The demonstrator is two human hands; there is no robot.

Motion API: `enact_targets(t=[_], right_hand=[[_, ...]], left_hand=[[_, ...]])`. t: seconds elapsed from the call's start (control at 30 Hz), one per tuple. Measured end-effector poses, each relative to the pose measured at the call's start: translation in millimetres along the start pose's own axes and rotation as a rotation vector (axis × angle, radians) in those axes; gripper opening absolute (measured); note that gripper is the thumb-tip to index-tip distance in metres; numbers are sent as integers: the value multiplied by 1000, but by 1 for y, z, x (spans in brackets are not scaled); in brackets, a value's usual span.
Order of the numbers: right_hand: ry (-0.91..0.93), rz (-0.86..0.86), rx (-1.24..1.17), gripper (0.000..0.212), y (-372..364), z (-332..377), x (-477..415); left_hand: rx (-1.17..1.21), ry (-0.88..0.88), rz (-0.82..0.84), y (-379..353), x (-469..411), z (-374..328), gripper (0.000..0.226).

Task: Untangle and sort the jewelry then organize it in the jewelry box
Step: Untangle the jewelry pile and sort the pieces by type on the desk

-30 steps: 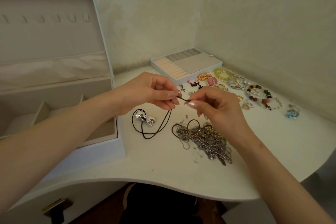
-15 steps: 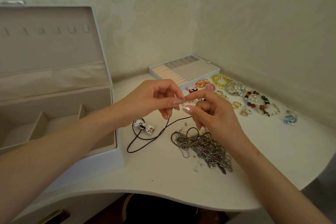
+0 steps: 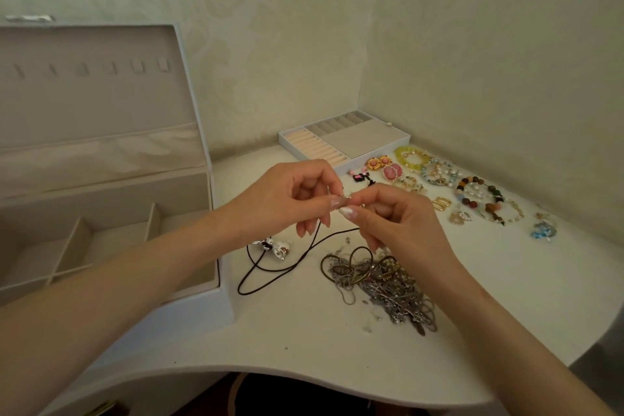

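Above the white curved tabletop, the left hand and the right hand met fingertip to fingertip. Each pinched one end of a thin black cord necklace between thumb and forefinger, and the other fingers were loosely curled. A small silvery fitting showed where the fingertips touched, but it was too small to tell whether the ends were joined.

The cord hung from the hands and looped on the table just beside the right front corner of the open white jewelry box. Its shiny silver pendant lay on the tabletop below the left hand. The box stood at the left with its lid upright and its beige dividers showing.

Under the right wrist lay a tangled heap of silver and bronze chains, apart from the cord. A white removable tray with ring rolls sat near the wall corner. To its right, spread out singly, lay round pink earrings, a yellow-green beaded bracelet, a bracelet of dark mixed beads and a small blue piece.
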State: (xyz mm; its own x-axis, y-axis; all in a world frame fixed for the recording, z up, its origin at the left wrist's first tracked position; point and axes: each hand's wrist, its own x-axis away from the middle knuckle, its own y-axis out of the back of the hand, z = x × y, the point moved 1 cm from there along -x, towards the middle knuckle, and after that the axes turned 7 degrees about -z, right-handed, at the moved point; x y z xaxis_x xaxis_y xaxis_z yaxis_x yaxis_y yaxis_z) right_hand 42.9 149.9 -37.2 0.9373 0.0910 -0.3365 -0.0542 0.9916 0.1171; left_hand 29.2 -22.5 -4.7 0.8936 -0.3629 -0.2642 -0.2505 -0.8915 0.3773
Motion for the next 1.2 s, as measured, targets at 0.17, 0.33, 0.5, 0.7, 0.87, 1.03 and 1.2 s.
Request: enact_targets(t=[0.17, 0.33, 0.5, 0.7, 0.87, 1.03, 1.2], right_hand=[[18, -42, 4, 6, 0, 0, 0], [6, -55, -25, 9, 1, 2, 0], [-53, -16, -32, 12, 3, 2, 0], [-150, 46, -80, 7, 6, 5, -1], [-136, 66, -84, 10, 7, 5, -1], [-91, 62, -28, 13, 5, 4, -1], [-70, 52, -28, 13, 5, 3, 0]], left_hand=[[-43, -12, 15, 1, 0, 3, 9], [-197, -113, -17, 1, 0, 3, 8], [-357, -294, -53, 0, -1, 5, 6], [-533, -474, -67, -2, -1, 7, 10], [-559, -517, -82, -2, -1, 7, 17], [-597, -536, -68, -1, -3, 8, 19], [-624, -559, -45, -3, -3, 8, 21]])
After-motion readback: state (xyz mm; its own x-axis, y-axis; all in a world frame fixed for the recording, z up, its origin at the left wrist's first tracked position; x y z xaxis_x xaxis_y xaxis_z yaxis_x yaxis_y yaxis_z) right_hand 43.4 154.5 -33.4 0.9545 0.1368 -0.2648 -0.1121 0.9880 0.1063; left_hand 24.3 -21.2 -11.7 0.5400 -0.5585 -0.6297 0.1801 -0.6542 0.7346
